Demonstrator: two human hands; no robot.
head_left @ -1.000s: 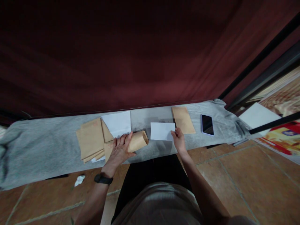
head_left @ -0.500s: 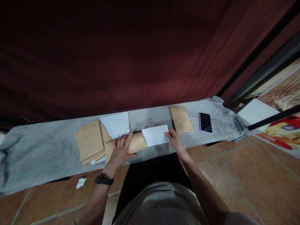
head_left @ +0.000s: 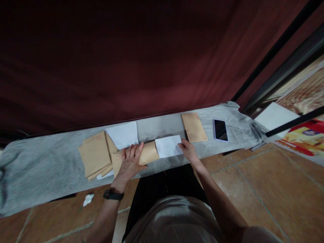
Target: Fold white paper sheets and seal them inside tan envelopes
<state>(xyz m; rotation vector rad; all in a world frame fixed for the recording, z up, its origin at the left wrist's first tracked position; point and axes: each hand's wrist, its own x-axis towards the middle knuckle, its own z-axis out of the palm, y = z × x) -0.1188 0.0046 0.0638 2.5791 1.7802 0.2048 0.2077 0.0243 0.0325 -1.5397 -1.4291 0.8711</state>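
Observation:
My left hand (head_left: 131, 162) lies flat over a brown paper envelope (head_left: 149, 153), fingers stretched out and thumb apart, pressing it on the grey cloth. Out of the envelope's right-hand opening sticks a sheet of white paper (head_left: 168, 146); its left part is hidden inside. The fingers of my right hand (head_left: 187, 149) pinch the paper's right end. To the left of my left hand sits a stack of brown envelopes (head_left: 96, 154). More white paper (head_left: 123, 134) lies just behind that hand.
A separate brown envelope (head_left: 194, 127) and a phone (head_left: 220, 130) lie on the grey cloth-covered bench (head_left: 50, 168) to the right. Behind the bench hangs a dark red curtain (head_left: 152, 84). A black metal bar (head_left: 296, 123) crosses at right. Crumpled white tissue (head_left: 88, 199) is on the tiled floor.
The white paper appears to have slid very slightly left into the envelope, with my right hand still pinching it. My left hand stays in place. The view has shifted a little.

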